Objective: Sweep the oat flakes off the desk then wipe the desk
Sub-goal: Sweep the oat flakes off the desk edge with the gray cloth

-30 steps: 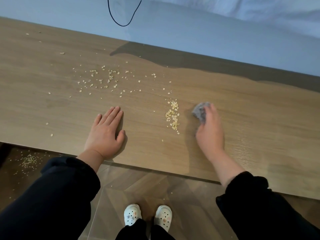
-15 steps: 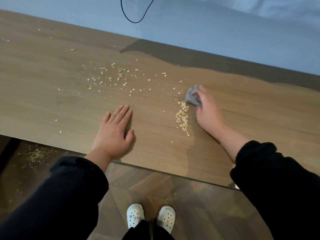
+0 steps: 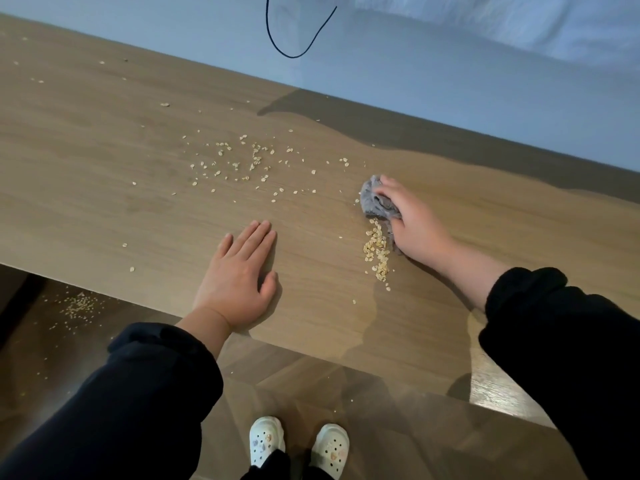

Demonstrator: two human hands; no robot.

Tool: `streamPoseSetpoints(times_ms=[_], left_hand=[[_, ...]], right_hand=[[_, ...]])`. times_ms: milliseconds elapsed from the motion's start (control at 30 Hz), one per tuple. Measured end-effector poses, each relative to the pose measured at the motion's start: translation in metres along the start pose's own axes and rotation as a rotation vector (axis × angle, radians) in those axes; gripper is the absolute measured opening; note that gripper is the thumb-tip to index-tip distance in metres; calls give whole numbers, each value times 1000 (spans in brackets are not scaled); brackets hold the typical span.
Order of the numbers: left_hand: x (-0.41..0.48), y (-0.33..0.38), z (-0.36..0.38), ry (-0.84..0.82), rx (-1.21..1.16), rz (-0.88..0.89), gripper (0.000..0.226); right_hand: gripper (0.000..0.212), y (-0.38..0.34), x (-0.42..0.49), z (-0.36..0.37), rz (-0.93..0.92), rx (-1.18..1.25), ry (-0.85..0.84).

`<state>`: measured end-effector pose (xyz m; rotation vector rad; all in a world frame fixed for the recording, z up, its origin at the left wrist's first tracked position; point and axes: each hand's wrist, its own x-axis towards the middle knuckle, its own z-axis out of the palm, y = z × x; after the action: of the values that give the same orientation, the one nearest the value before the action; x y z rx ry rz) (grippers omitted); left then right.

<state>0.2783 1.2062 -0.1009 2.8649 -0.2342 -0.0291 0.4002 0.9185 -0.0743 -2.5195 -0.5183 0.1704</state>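
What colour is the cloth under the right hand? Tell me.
The cloth is grey; head view.

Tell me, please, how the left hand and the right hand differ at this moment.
The left hand lies flat with straight fingers; the right hand curls its fingers over a grey cloth. The left hand holds nothing; the right hand presses that cloth onto the desk, beside a ridge of oat flakes. Both rest on the desk, from dark sleeves.

Oat flakes (image 3: 376,250) on the desk (image 3: 104,188) between left hand (image 3: 239,278) and right hand (image 3: 414,220), cloth (image 3: 375,201) under the right.
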Motion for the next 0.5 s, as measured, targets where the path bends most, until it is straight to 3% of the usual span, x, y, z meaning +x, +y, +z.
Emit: streamPoseSetpoints(times_ms=[67, 133, 200, 367, 500], left_hand=[[0, -1, 0, 4, -1, 5, 70], [1, -1, 1, 4, 0, 9, 69], [1, -1, 0, 3, -3, 7, 69], [0, 0, -1, -3, -1, 6, 69], [0, 0, -3, -17, -5, -1, 71]], right_hand=[[51, 21, 2, -11, 45, 22, 146], [52, 46, 5, -22, 290, 49, 306], [56, 54, 2, -24, 421, 12, 317], [57, 11, -30, 9, 144, -33, 177], [64, -13, -50, 23, 69, 34, 2]])
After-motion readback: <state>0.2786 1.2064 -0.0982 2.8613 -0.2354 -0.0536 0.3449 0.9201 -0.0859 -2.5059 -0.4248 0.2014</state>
